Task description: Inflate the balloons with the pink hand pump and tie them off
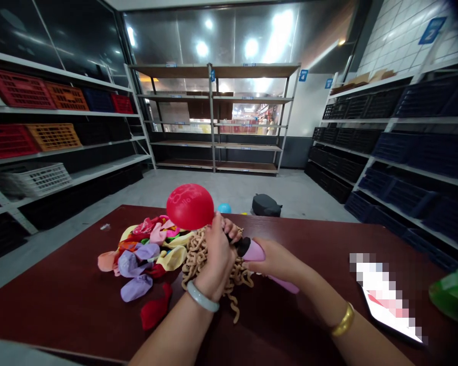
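Note:
A partly blown-up red balloon (190,207) with pale lettering rises above the table. My left hand (220,246) is closed around its neck, and the fingers cover the spot where it meets a dark piece. My right hand (275,258) is wrapped around a pink balloon pump (255,250) with a black end pointing at my left hand. Under and beside my hands lies a heap of tan curly strands (197,254). Left of it spreads a pile of uninflated balloons (147,251) in several colours, with a single flat red balloon (155,307) nearer me.
Everything lies on a dark red-brown table (80,305). A tablet-like device (389,305) with a lit screen is at the right, beside a green object (452,292). Beyond the far edge are a blue balloon (224,208) and a dark bag-like object (266,205). Crate-filled shelves line both sides.

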A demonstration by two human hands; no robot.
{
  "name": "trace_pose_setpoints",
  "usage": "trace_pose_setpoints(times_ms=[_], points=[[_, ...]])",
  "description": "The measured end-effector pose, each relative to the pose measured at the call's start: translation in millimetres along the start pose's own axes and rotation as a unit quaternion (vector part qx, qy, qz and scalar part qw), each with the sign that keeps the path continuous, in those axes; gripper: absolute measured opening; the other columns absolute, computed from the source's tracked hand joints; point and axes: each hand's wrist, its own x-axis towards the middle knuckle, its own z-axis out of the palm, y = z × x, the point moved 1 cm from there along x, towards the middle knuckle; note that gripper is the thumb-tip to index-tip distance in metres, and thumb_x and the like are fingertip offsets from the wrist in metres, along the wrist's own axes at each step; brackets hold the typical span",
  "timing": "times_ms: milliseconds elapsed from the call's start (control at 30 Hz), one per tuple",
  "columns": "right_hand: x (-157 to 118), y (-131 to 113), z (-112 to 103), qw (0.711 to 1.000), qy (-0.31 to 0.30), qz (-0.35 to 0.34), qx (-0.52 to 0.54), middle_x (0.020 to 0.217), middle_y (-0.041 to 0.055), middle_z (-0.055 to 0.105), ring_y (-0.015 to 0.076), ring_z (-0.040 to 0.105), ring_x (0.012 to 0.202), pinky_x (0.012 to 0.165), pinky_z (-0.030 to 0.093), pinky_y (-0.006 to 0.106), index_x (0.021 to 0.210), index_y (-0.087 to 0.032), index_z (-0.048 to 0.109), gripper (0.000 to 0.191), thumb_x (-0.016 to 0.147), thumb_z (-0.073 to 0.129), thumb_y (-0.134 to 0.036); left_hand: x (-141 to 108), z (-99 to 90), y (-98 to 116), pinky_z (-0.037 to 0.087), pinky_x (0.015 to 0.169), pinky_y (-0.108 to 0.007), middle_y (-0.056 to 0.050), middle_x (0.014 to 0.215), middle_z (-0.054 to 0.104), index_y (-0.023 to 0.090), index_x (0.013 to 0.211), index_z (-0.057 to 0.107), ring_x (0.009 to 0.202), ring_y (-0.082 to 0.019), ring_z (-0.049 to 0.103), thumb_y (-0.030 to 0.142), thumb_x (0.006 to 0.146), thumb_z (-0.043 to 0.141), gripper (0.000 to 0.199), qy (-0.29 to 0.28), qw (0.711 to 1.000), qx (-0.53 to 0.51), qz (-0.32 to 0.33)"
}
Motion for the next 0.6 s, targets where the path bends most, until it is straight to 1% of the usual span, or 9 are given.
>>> trace_pose_setpoints(times_ms=[67, 133, 267, 333, 400, 533, 567, 600], points=[[0, -1, 3, 0.999, 0.018, 0.007, -0.028, 0.091, 0.0044, 0.069, 0.0195, 0.062, 0.075, 0.06, 0.039, 0.025, 0.099, -0.02, 0.06, 0.045, 0.071, 0.069, -0.054, -5, 2.7, -7, 0.021, 0.033, -0.019, 0.008, 0.047, 0.03, 0.02, 0.062, 0.033, 0.035, -0.006, 0.029, 0.038, 0.08, 0.063, 0.04, 0.003, 1.0, 0.005, -0.007], [0, -3, 6, 0.998, 0.034, 0.013, -0.059, 0.092, 0.0056, 0.07, 0.0201, 0.062, 0.075, 0.06, 0.037, 0.025, 0.1, -0.02, 0.06, 0.045, 0.071, 0.068, -0.053, -8, 4.0, -8, 0.021, 0.033, -0.019, 0.008, 0.047, 0.03, 0.02, 0.062, 0.032, 0.035, -0.006, 0.029, 0.038, 0.08, 0.063, 0.04, 0.007, 1.0, 0.002, -0.009], [-1, -10, 8, 0.992, 0.062, 0.019, -0.108, 0.093, 0.0063, 0.07, 0.0226, 0.064, 0.081, 0.061, 0.036, 0.026, 0.103, -0.021, 0.059, 0.044, 0.071, 0.068, -0.051, -6, 4.2, -1, 0.022, 0.033, -0.019, 0.008, 0.048, 0.031, 0.02, 0.062, 0.033, 0.035, -0.006, 0.029, 0.036, 0.081, 0.062, 0.039, -0.01, 1.0, -0.015, -0.009], [-1, -12, 6, 0.99, 0.07, 0.019, -0.119, 0.094, 0.0057, 0.07, 0.0235, 0.064, 0.084, 0.062, 0.036, 0.026, 0.106, -0.023, 0.059, 0.046, 0.071, 0.067, -0.052, 1, 1.4, 8, 0.022, 0.033, -0.018, 0.008, 0.047, 0.031, 0.019, 0.061, 0.034, 0.035, -0.006, 0.03, 0.034, 0.082, 0.061, 0.037, -0.023, 0.999, -0.027, -0.01], [-2, -10, 1, 0.991, 0.061, 0.013, -0.119, 0.095, 0.0044, 0.07, 0.023, 0.064, 0.084, 0.062, 0.037, 0.026, 0.106, -0.024, 0.06, 0.047, 0.069, 0.068, -0.053, 11, -5.1, 23, 0.021, 0.033, -0.018, 0.008, 0.047, 0.031, 0.019, 0.062, 0.035, 0.035, -0.006, 0.03, 0.03, 0.082, 0.06, 0.034, -0.028, 0.999, -0.045, -0.007], [-3, 4, -19, 0.996, -0.001, 0.003, -0.085, 0.09, 0.0015, 0.07, 0.0187, 0.063, 0.076, 0.058, 0.037, 0.024, 0.099, -0.024, 0.063, 0.044, 0.066, 0.07, -0.053, 35, -23.7, 58, 0.024, 0.034, -0.018, 0.008, 0.046, 0.03, 0.019, 0.062, 0.031, 0.036, -0.005, 0.032, 0.022, 0.08, 0.062, 0.035, -0.031, 0.994, -0.102, 0.037], [-4, 9, -24, 0.997, -0.016, 0.004, -0.076, 0.089, 0.0011, 0.069, 0.0179, 0.062, 0.074, 0.056, 0.037, 0.023, 0.098, -0.023, 0.063, 0.044, 0.066, 0.071, -0.052, 40, -27.6, 65, 0.024, 0.034, -0.017, 0.009, 0.046, 0.031, 0.019, 0.063, 0.031, 0.036, -0.005, 0.033, 0.022, 0.079, 0.062, 0.036, -0.031, 0.99, -0.121, 0.059], [-4, 13, -28, 0.997, -0.029, 0.006, -0.069, 0.088, 0.0009, 0.069, 0.0174, 0.062, 0.073, 0.056, 0.037, 0.023, 0.098, -0.023, 0.063, 0.044, 0.065, 0.071, -0.052, 43, -30.5, 69, 0.024, 0.034, -0.017, 0.009, 0.046, 0.03, 0.019, 0.063, 0.031, 0.036, -0.005, 0.033, 0.022, 0.079, 0.062, 0.035, -0.026, 0.991, -0.12, 0.061]])
